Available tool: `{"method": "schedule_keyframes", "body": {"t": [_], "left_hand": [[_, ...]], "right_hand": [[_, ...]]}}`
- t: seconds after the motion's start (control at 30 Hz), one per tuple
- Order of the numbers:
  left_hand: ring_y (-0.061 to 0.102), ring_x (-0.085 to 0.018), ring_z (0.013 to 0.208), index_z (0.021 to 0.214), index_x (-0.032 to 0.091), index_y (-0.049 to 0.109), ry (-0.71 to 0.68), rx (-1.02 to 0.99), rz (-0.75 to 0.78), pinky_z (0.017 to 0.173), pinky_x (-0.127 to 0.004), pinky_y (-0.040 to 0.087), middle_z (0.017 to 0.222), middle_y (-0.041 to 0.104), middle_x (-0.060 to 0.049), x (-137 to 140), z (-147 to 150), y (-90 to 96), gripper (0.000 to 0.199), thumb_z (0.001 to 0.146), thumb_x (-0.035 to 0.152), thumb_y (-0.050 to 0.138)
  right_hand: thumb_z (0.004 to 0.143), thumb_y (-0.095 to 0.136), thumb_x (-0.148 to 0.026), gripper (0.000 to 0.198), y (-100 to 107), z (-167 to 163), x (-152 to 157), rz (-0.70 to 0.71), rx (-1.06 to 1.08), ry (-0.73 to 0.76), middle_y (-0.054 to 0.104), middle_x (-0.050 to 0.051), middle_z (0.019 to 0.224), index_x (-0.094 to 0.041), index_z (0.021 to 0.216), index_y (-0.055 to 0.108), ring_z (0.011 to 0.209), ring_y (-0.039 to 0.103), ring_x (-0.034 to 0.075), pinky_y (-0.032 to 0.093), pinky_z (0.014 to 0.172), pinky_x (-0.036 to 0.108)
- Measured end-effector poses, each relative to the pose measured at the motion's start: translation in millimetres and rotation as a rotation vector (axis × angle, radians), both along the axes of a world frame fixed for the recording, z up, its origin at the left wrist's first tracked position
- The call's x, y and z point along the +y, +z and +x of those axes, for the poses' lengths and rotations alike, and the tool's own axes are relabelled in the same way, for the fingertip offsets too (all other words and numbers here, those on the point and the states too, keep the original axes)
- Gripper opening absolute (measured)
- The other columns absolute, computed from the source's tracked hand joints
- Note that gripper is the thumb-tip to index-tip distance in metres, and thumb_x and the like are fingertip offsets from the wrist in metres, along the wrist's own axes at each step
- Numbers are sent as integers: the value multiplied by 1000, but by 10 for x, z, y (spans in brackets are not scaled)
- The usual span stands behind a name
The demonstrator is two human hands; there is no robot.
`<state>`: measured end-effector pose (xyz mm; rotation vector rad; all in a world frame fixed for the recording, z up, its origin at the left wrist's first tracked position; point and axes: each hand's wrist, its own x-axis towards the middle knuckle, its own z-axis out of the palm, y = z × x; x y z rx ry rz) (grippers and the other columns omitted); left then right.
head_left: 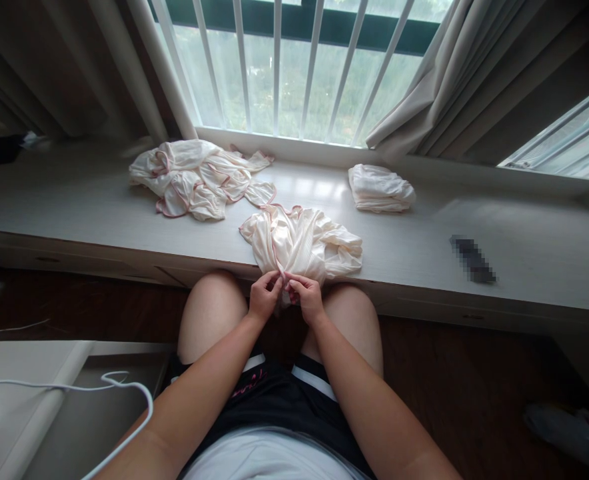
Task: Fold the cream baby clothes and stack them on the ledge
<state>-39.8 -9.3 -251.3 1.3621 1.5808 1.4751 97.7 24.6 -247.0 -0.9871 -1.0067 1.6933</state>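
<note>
A cream garment with pink edging (304, 240) lies bunched on the front of the white window ledge (99, 220), its lower part hanging over the edge between my knees. My left hand (265, 293) pinches the pink-trimmed edge of the garment. Close beside it, my right hand (305, 297) pinches the same edge, thumb and fingertips together. The two hands nearly meet at the ledge's front edge. What lies between the fingertips is too small to make out beyond the cloth.
A loose heap of cream, pink-edged clothing (199, 177) lies behind to the left. Folded white cloth (380, 189) sits at the back right. A dark blurred-out object (473, 260) lies farther right. A white cable (147, 393) loops near my left arm. Curtains (449, 87) flank the barred window.
</note>
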Motion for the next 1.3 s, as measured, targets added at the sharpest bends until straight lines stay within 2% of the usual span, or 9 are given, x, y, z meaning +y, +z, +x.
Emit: {"method": "schedule_keyframes", "body": {"t": [0.5,1.3], "left_hand": [[65,-16,74,109,18,75,3,-5,7,70,-25,51,93,75,-5,-3,-5,14,28,95,39,62],[65,-15,73,110,18,75,33,24,8,69,-25,51,92,75,-5,-12,-2,39,31,94,42,63]], "right_hand": [[74,75,-35,44,68,10,-7,-52,74,59,67,2,70,-15,113,79,53,51,10,37,41,20],[73,77,-38,47,58,21,0,-92,91,96,68,2,71,-15,114,78,53,53,10,38,42,20]]}}
